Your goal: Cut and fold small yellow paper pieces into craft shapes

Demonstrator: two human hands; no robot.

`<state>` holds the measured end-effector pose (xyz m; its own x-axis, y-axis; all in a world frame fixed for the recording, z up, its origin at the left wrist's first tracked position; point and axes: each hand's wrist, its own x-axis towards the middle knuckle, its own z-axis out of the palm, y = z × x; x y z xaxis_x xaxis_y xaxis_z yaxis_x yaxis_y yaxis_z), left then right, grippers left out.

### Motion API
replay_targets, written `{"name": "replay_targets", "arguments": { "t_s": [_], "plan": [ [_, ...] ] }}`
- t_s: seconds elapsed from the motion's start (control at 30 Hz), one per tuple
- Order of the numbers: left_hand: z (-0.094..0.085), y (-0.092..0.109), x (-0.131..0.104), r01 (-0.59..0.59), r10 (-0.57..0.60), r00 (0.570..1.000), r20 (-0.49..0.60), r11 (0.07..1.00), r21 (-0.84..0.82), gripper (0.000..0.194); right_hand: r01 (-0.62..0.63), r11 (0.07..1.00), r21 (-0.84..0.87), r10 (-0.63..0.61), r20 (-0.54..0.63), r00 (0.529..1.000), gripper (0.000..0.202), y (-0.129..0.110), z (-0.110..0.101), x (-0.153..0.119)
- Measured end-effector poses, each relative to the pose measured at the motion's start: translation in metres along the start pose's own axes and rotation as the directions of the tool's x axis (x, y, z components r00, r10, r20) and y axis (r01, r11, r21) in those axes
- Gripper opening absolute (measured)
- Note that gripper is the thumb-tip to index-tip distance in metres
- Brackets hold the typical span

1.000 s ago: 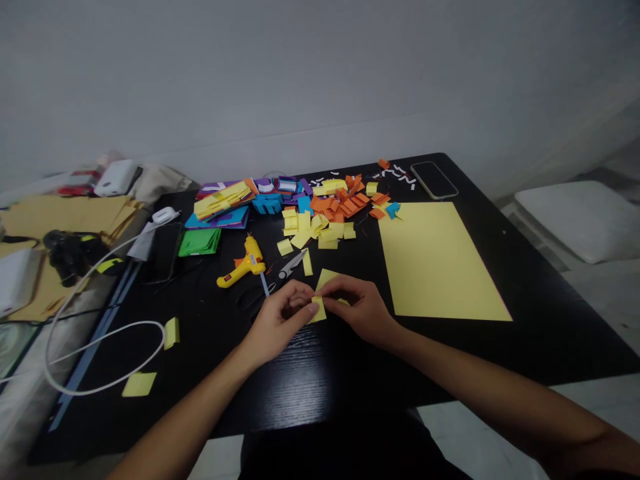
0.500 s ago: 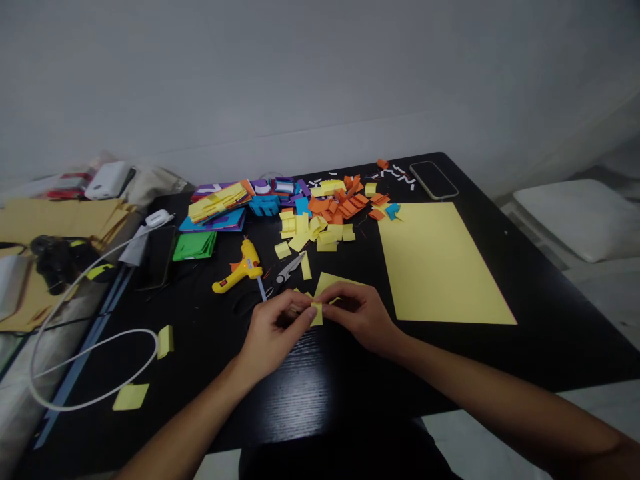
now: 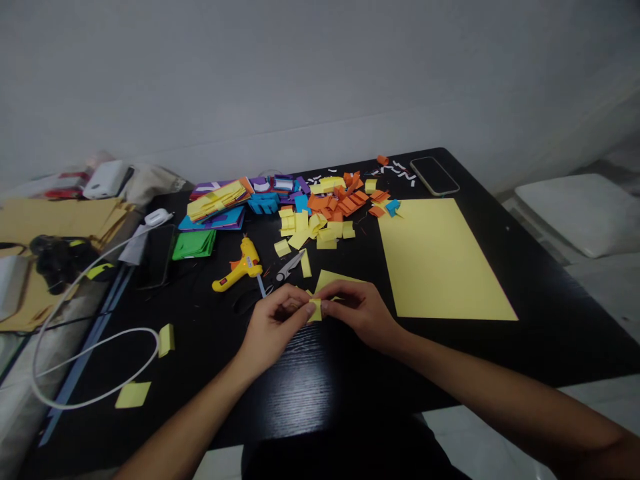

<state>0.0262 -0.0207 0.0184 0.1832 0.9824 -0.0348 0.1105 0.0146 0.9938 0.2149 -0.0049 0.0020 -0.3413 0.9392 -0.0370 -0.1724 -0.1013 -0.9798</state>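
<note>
A small piece of yellow paper is pinched between my two hands over the black table. My left hand grips its left side with thumb and fingertips. On its right side, the thumb and forefinger of my right hand are closed on it. A larger yellow paper piece lies just beyond my fingers. Past my left hand are scissors, their handles partly hidden, and a yellow hot glue gun. Several folded yellow paper pieces lie loosely heaped farther back.
A big yellow sheet lies to the right, below a phone. Orange paper pieces, green folded paper and coloured paper stacks sit at the back. A white cable loops at left, near two yellow pieces.
Both hands keep their pinch on the small yellow paper, which has tilted slightly. The view has shifted a little; nothing else has visibly moved.
</note>
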Motion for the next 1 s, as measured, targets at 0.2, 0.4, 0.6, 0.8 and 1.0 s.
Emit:
{"name": "replay_targets", "arguments": {
  "t_s": [0.2,0.4,0.6,0.8,1.0],
  "plan": [
    [0.0003,-0.001,0.0011,-0.015,0.015,1.0,-0.012,1.0,-0.005,0.015,-0.017,1.0,0.016,0.016,0.019,1.0,0.015,-0.0021,-0.0002,-0.0016],
    [0.0017,-0.0015,0.0002,-0.022,0.022,0.999,-0.027,1.0,0.015,0.019,0.007,0.999,0.037,-0.006,-0.002,1.0,0.019,-0.0019,0.0048,-0.0025],
    [0.002,0.0018,0.0001,-0.028,0.031,0.998,-0.058,0.998,0.048,0.023,0.019,0.997,-0.076,-0.023,-0.045,0.999,0.019,0.0009,0.0054,-0.0024],
    [-0.0021,0.0033,0.0013,0.007,-0.005,1.0,-0.025,0.999,0.052,0.021,0.031,0.999,-0.042,-0.034,-0.065,0.997,0.021,0.0028,0.0051,-0.0024],
    [-0.0018,0.0012,0.0032,0.016,-0.016,1.0,-0.008,1.0,0.012,0.021,0.022,1.0,-0.015,-0.022,-0.054,0.998,0.02,0.0053,0.0059,-0.002]
  ]
}}
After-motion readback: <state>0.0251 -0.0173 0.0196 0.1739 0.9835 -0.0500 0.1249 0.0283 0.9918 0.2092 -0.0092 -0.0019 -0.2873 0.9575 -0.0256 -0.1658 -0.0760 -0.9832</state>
